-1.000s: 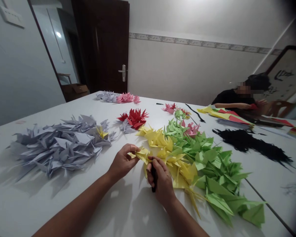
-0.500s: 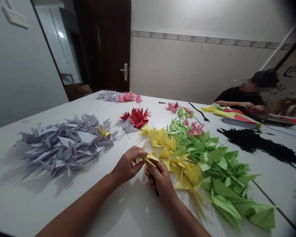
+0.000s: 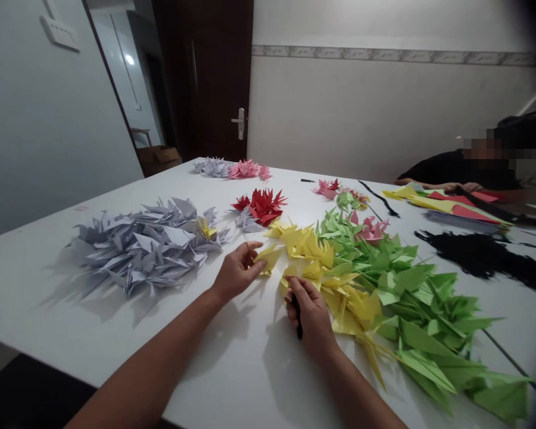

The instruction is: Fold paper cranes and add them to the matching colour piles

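Observation:
My left hand [image 3: 237, 271] pinches a yellow folded paper crane [image 3: 270, 260] between thumb and fingers, just above the white table. Closed around a slim black object [image 3: 297, 319] is my right hand [image 3: 309, 310]; most of that object is hidden in the palm, so its kind is unclear. The two hands are apart. A row of yellow paper cranes [image 3: 310, 244] runs right beside my right hand, against a heap of green paper cranes [image 3: 404, 292]. To the left of my left hand spreads a big pile of pale grey-lilac cranes [image 3: 147, 241], with one yellow crane [image 3: 205, 228] on it.
Red cranes [image 3: 263, 205] sit beyond my hands, with pink ones [image 3: 245, 169] farther back. Black cords [image 3: 460, 250] lie at the right. A co-worker [image 3: 455, 164] sits behind coloured paper sheets [image 3: 455, 205]. The white table [image 3: 62, 274] has its edge at the lower left.
My hands have separated. The yellow crane they both held is now in my left hand alone, while my right hand keeps the black object. The view has turned slightly left.

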Tool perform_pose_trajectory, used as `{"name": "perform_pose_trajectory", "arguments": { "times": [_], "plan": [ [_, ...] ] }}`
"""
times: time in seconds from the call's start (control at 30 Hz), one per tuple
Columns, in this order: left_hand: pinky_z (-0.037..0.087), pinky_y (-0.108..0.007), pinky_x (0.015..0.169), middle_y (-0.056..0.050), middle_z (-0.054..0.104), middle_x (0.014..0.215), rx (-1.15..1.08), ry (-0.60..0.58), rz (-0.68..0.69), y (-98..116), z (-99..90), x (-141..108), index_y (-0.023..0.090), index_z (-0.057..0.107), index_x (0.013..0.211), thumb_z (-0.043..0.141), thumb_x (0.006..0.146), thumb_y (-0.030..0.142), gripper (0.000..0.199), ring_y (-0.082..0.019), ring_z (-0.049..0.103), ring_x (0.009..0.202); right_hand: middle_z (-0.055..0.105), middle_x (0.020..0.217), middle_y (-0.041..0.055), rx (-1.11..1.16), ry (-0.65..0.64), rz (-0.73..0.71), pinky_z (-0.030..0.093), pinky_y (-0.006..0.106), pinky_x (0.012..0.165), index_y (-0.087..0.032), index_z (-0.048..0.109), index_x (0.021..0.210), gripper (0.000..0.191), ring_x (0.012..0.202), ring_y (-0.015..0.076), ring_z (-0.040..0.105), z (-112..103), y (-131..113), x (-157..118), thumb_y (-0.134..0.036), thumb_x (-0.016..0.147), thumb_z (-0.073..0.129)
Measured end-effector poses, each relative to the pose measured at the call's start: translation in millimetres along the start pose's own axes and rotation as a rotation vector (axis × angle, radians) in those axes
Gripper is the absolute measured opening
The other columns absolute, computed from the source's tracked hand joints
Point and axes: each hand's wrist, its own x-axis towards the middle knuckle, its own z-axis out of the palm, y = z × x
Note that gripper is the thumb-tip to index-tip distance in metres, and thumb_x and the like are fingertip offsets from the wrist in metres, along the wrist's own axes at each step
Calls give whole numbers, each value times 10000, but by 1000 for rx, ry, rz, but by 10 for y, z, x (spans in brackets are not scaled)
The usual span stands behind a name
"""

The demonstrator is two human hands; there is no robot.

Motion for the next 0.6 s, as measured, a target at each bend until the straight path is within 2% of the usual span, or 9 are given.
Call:
{"name": "perform_pose_trajectory", "arguments": {
  "times": [0.2, 0.3, 0.4, 0.6],
  "plan": [
    [384, -191, 483, 48, 512, 671, -170, 286, -108, -91, -212, 210, 148, 498, 1090, 650, 690, 356, 476, -76, 527, 527, 476, 580, -69, -46, -33, -1, 214, 133, 296, -168, 593, 887, 445, 376, 27, 345, 5, 11, -20, -549, 673, 676],
    [369, -184, 475, 35, 540, 705, -194, 369, -191, -97, -274, 251, 148, 498, 1080, 640, 676, 332, 467, -74, 542, 531, 472, 566, -74, -54, -40, 12, 208, 130, 296, -169, 588, 872, 447, 372, 24, 333, 20, 9, -39, -550, 658, 685],
    [372, -184, 489, 28, 554, 729, -209, 392, -248, -95, -278, 252, 151, 504, 1068, 631, 659, 302, 454, -71, 547, 537, 474, 557, -75, -65, -52, 23, 209, 127, 299, -167, 589, 871, 456, 371, 22, 329, 30, 6, -51, -548, 644, 694],
    [389, -195, 512, 20, 561, 751, -189, 343, -255, -131, -240, 237, 152, 509, 1067, 630, 659, 325, 460, -81, 560, 565, 481, 558, -70, -90, -60, 39, 231, 134, 307, -159, 602, 894, 499, 372, 26, 351, 28, 13, -50, -571, 629, 696]
  ]
}}
